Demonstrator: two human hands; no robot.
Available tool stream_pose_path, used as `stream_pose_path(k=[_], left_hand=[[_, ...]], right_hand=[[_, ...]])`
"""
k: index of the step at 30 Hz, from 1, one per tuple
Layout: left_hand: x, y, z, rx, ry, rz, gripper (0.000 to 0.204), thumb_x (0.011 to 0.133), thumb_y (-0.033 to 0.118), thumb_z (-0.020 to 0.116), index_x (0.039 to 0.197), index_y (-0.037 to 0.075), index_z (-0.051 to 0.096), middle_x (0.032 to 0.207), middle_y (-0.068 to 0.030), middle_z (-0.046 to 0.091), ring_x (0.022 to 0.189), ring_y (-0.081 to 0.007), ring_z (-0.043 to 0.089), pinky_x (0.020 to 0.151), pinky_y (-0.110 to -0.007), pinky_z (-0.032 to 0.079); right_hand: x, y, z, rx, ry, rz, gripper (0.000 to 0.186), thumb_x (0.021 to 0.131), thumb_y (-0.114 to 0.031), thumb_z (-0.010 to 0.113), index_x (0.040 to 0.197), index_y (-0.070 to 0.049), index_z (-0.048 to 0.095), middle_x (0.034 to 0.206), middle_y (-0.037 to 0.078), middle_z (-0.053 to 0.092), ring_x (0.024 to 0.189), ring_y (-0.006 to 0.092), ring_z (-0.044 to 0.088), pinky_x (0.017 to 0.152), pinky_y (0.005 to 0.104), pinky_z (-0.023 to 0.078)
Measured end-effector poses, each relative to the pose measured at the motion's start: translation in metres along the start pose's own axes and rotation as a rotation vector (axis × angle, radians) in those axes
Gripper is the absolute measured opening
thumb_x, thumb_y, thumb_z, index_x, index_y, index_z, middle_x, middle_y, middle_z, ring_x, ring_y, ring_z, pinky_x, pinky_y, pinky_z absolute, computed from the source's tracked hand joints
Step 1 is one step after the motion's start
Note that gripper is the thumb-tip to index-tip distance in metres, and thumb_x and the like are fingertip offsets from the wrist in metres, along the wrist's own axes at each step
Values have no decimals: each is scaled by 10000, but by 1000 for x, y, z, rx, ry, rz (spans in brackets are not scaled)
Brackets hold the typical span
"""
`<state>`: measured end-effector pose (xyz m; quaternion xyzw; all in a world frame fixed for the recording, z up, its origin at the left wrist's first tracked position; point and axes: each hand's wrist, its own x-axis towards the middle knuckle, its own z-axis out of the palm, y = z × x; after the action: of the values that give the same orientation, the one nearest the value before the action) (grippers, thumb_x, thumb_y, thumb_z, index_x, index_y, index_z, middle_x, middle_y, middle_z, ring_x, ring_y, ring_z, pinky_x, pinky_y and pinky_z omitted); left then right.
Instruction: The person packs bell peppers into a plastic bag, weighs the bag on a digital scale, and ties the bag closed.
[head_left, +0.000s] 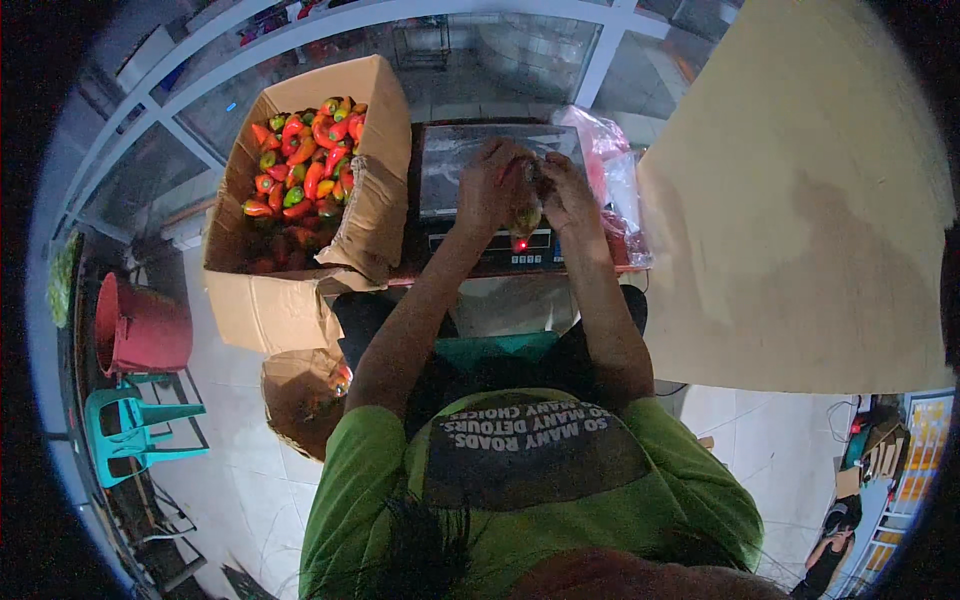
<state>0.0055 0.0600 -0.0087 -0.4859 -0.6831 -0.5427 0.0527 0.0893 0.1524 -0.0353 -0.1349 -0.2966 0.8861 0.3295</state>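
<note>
Both my hands are raised over a dark weighing scale (500,138) with a flat platform. My left hand (488,185) and my right hand (567,197) close on what looks like a small plastic bag of peppers (526,212). Reddish and yellow-green colours show between the fingers, but dimness and my hands hide much of it. A red light glows on the scale's front panel, just below the bag. To the left of the scale, an open cardboard box holds many red, orange and green peppers (312,170).
Clear and pinkish plastic bags (608,150) lie right of the scale. A large tan board (800,250) rises on the right. Below the pepper box sits another cardboard box (300,390). A red bin (150,325) and teal plastic chair (130,430) stand left. Someone is at lower right.
</note>
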Motion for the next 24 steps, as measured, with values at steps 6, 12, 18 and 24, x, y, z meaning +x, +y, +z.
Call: stream_pose_path(k=[6,12,18,24], left_hand=[[5,11,-8,143,-63,313,180,669,55,546,845,39,510,835,-113,501,750,-299,532,607,-365,440],[0,0,-3,227,-114,228,239,701,83,541,915,48,440,849,-136,463,745,-329,520,598,-396,430],[-1,4,-1,177,-114,139,215,725,69,512,919,40,424,866,-158,455,754,-374,505,582,-425,421],[1,5,-2,177,-155,123,220,731,91,521,930,39,444,844,-153,465,779,-358,513,600,-408,425]], right_hand=[[2,-6,-6,-14,-149,39,119,765,-28,489,880,-12,519,859,87,548,773,173,543,666,255,454],[-10,-17,15,-605,-173,-284,140,773,-42,489,888,28,528,842,70,558,772,141,530,671,257,431],[0,-15,2,-1190,-155,-449,107,752,-25,498,845,20,528,765,50,552,689,125,523,648,243,424],[17,-23,-8,-1348,-335,-346,123,727,-50,526,823,26,511,714,60,544,644,123,526,602,235,427]])
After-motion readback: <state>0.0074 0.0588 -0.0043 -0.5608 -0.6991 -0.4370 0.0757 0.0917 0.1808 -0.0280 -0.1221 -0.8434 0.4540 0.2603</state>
